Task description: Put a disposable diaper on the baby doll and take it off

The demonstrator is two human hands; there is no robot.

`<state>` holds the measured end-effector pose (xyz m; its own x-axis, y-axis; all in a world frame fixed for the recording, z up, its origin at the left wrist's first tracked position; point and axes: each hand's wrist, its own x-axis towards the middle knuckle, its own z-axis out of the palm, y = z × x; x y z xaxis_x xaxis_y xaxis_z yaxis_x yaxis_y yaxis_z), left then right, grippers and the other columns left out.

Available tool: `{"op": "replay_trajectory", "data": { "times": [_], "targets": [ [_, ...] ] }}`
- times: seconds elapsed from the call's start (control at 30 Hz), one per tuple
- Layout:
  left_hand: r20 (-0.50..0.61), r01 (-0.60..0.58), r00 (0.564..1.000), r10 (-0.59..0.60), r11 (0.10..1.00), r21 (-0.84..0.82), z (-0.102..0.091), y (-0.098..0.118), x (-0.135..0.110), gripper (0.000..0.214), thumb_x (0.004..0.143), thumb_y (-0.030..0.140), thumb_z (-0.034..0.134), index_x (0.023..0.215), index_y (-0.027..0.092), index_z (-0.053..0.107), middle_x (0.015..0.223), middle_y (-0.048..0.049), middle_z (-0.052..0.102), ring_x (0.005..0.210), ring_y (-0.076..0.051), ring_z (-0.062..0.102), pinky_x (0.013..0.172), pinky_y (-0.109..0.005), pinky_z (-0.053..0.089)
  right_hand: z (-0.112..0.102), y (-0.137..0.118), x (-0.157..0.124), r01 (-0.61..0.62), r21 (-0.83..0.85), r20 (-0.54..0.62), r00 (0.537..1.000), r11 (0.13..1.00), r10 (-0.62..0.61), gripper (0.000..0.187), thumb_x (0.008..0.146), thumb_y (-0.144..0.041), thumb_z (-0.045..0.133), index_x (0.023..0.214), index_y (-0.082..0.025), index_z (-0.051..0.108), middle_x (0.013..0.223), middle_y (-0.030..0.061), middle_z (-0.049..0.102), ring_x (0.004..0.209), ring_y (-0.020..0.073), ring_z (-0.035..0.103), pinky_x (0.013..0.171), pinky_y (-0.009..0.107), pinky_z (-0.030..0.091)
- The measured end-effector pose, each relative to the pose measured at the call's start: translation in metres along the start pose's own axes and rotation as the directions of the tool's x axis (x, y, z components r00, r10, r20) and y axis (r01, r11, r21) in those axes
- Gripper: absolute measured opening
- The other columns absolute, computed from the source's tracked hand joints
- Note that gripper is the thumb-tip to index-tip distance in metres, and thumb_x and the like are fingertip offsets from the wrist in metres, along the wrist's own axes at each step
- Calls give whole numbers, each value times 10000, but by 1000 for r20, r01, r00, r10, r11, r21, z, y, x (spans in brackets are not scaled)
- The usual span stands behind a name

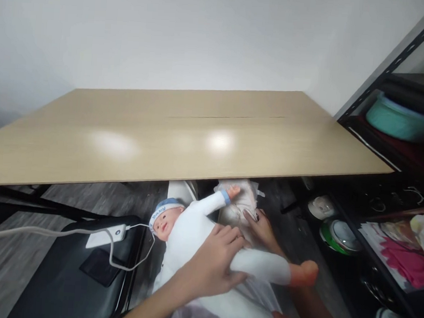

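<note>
A baby doll [192,232] in a white suit and a blue-and-white cap lies on its back across my lap, head to the left and feet to the right. My left hand [219,261] is wrapped over the doll at its hip and upper leg. Beyond the doll, my right hand [261,228] has its fingers on a pale, soft folded item that looks like a diaper [243,202], beside the doll's raised arm. The doll's leg partly covers my right forearm. Part of the diaper is hidden by the table edge and the doll.
A wooden table [183,147] spans the view just ahead. At left, a black chair [58,284] bears a white power bank [107,235] with cables and a dark phone [101,266]. Dark shelving at right holds a teal basin [403,119], a pink cloth [404,259] and containers.
</note>
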<state>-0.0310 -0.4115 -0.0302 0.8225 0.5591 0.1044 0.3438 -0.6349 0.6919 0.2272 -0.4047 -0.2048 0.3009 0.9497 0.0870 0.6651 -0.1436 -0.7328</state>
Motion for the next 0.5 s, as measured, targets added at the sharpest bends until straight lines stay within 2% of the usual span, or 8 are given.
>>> {"op": "replay_trajectory", "data": {
  "times": [0.07, 0.13, 0.23, 0.3, 0.37, 0.43, 0.5],
  "targets": [
    [-15, 13, 1000, -12, 1000, 28, 11, -1, -8, 527, 844, 313, 957, 1283, 249, 672, 1195, -30, 695, 1094, -275, 628, 995, -442, 429, 7, 8, 0, -78, -14, -64, 995, 997, 77, 586, 1009, -779, 562, 980, -223, 744, 1030, 162, 766, 1037, 383, 749, 951, 538, 615],
    [-25, 13, 1000, -12, 998, 56, 20, -2, -15, 546, 845, 322, 962, 1296, 250, 662, 1217, -34, 690, 1108, -283, 612, 1013, -449, 438, 11, 11, -5, -114, -30, -142, 984, 993, 109, 735, 976, -823, 555, 1256, -170, 742, 1255, 228, 756, 1228, 446, 702, 1099, 630, 551],
    [-16, -5, 1000, 7, 993, 120, 30, -4, -18, 531, 866, 392, 960, 1269, 228, 655, 1233, -48, 690, 1113, -296, 600, 1028, -470, 449, 13, 3, -12, -5, -92, -208, 978, 996, -14, 933, 992, -779, 596, 1645, -116, 521, 1619, 279, 591, 1525, 461, 533, 1270, 672, 426],
    [2, -24, 1000, 24, 987, 158, 34, -5, -16, 527, 883, 451, 951, 1251, 217, 655, 1227, -51, 694, 1106, -300, 603, 1029, -481, 457, 17, -8, -9, 130, -153, -144, 978, 980, -152, 893, 1032, -688, 616, 1729, -157, 441, 1769, 230, 462, 1650, 417, 412, 1344, 637, 361],
    [18, -44, 999, 41, 980, 192, 36, -5, -14, 522, 910, 496, 928, 1248, 207, 653, 1219, -56, 698, 1106, -302, 611, 1034, -488, 462, 22, -21, 3, 221, -201, -18, 973, 954, -229, 811, 1053, -597, 621, 1741, -202, 455, 1831, 175, 398, 1712, 375, 335, 1390, 601, 307],
    [38, -65, 998, 57, 973, 221, 37, -6, -14, 530, 939, 522, 898, 1279, 202, 649, 1234, -67, 702, 1117, -305, 620, 1047, -498, 466, 28, -32, 21, 251, -254, 98, 968, 934, -233, 800, 1034, -527, 652, 1746, -210, 469, 1860, 159, 353, 1745, 357, 279, 1416, 570, 260],
    [60, -72, 996, 60, 969, 237, 38, -6, -14, 530, 965, 524, 872, 1318, 202, 642, 1254, -77, 706, 1128, -309, 626, 1045, -502, 471, 33, -41, 42, 247, -316, 200, 961, 916, -190, 883, 980, -465, 718, 1775, -211, 432, 1891, 152, 282, 1768, 350, 219, 1434, 535, 213]
  ]
}}
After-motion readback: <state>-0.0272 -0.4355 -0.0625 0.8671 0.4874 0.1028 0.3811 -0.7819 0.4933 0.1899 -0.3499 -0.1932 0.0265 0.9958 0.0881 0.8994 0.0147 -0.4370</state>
